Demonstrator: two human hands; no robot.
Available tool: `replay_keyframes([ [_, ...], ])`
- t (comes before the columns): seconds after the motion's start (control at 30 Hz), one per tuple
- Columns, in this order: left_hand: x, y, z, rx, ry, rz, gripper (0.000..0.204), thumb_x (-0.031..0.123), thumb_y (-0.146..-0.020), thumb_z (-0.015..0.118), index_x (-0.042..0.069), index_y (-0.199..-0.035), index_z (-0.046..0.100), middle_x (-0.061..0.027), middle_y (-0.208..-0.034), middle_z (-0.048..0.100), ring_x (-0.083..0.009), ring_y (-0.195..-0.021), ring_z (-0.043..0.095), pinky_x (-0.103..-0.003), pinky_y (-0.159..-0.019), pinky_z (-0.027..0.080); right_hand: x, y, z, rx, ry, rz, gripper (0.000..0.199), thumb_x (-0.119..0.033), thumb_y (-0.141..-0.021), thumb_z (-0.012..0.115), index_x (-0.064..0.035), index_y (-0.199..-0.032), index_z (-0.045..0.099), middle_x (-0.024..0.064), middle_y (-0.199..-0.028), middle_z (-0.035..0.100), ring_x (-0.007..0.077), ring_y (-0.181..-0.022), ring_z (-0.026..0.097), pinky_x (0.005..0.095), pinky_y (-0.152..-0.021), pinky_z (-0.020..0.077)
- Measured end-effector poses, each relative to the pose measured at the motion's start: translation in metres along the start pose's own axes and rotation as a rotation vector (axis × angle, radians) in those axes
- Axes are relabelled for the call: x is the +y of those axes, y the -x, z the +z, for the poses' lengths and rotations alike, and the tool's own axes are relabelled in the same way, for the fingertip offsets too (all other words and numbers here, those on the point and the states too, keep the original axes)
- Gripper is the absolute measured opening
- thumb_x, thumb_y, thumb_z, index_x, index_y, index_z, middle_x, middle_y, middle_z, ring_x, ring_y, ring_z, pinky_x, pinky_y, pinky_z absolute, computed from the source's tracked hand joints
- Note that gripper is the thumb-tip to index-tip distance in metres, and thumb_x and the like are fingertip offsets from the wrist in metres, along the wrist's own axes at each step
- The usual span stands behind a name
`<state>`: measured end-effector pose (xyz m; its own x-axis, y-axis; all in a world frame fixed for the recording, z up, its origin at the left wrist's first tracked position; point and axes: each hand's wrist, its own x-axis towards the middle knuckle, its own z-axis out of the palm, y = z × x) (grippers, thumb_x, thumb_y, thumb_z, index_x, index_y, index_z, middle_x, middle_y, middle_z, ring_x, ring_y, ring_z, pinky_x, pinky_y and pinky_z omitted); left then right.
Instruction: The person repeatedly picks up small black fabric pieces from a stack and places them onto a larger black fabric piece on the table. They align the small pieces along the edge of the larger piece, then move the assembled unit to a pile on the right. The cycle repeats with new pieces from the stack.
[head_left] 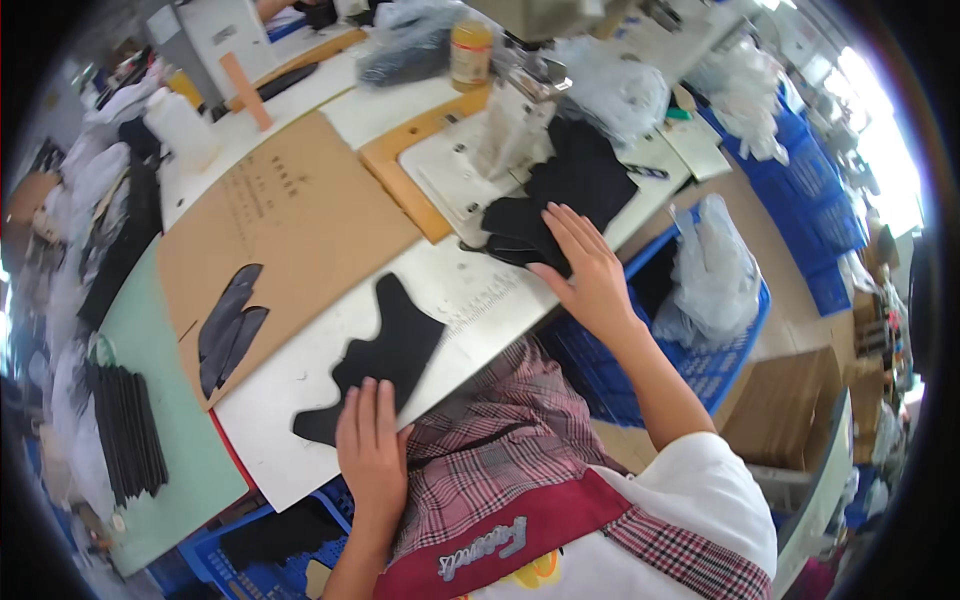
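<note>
My left hand [372,445] lies with straight fingers on the lower edge of a flat black fabric piece [385,335]. That piece has a wavy outline and rests on the white table near its front edge. Farther right, my right hand [592,275] is spread, thumb apart, over a second set of black fabric pieces [580,175]. These lie beside the sewing machine [505,130], partly up against its base. What is under my right palm is hidden. Neither hand has its fingers wrapped round anything.
A brown cardboard sheet [300,210] with dark cut pieces [232,325] lies left of the machine. A yellow-orange jar [470,55] and plastic bags [615,90] stand behind. Stacked black pieces [128,430] lie far left. Blue crates [735,370] flank the table.
</note>
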<state>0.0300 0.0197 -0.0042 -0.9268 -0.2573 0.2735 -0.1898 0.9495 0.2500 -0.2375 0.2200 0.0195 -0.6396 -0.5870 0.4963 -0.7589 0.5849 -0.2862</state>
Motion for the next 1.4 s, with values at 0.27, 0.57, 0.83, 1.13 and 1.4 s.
replay_keyframes([
  [0.27,-0.042,-0.007,-0.094,-0.002,0.258,-0.358,0.027,0.011,-0.093,0.054,0.001,-0.116,0.064,-0.0158,-0.096,0.068,-0.0305,-0.089,0.066,-0.036,-0.083,0.050,-0.007,-0.019,-0.013,0.156,-0.229,0.112,0.028,-0.005,-0.091,0.061,-0.0008,-0.118,0.066,0.0150,-0.118,0.068,0.0307,-0.107,0.066,0.0366,-0.090,0.0509],
  [0.57,-0.256,0.035,-0.231,0.674,-0.649,-0.570,0.029,0.022,-0.101,0.049,0.016,-0.124,0.065,-0.0159,-0.112,0.068,-0.0330,-0.103,0.065,-0.036,-0.087,0.049,-0.163,0.042,0.052,-0.212,-0.288,-0.757,0.042,-0.023,-0.081,0.073,0.0067,-0.110,0.064,0.0210,-0.114,0.066,0.0296,-0.099,0.066,0.0329,-0.078,0.0552],
  [0.83,-0.288,0.084,-0.181,0.487,-0.507,-0.567,0.035,0.024,-0.099,0.051,0.012,-0.130,0.060,-0.0108,-0.133,0.059,-0.0307,-0.119,0.057,-0.038,-0.102,0.042,-0.215,-0.043,0.087,-0.103,-0.396,-0.752,0.031,-0.015,-0.078,0.073,0.0026,-0.101,0.064,0.0134,-0.101,0.067,0.0261,-0.084,0.065,0.0351,-0.067,0.0543],
  [1.13,-0.203,0.001,-0.090,0.484,-0.159,-0.411,0.015,0.009,-0.082,0.069,0.002,-0.094,0.066,-0.0105,-0.102,0.065,-0.0308,-0.100,0.059,-0.039,-0.090,0.045,-0.326,-0.132,0.192,-0.195,-0.117,-1.136,0.006,-0.008,-0.068,0.072,-0.0052,-0.071,0.067,0.0098,-0.077,0.064,0.0242,-0.077,0.065,0.0338,-0.060,0.0521],
  [1.4,-0.191,-0.016,-0.051,0.391,0.118,-0.388,0.012,0.000,-0.079,0.069,-0.001,-0.090,0.066,-0.0087,-0.099,0.062,-0.0283,-0.096,0.056,-0.036,-0.083,0.048,-0.344,-0.139,0.182,-0.534,-0.031,-1.089,0.003,-0.010,-0.076,0.071,-0.0080,-0.073,0.070,0.0109,-0.082,0.066,0.0275,-0.080,0.066,0.0368,-0.068,0.0535],
])
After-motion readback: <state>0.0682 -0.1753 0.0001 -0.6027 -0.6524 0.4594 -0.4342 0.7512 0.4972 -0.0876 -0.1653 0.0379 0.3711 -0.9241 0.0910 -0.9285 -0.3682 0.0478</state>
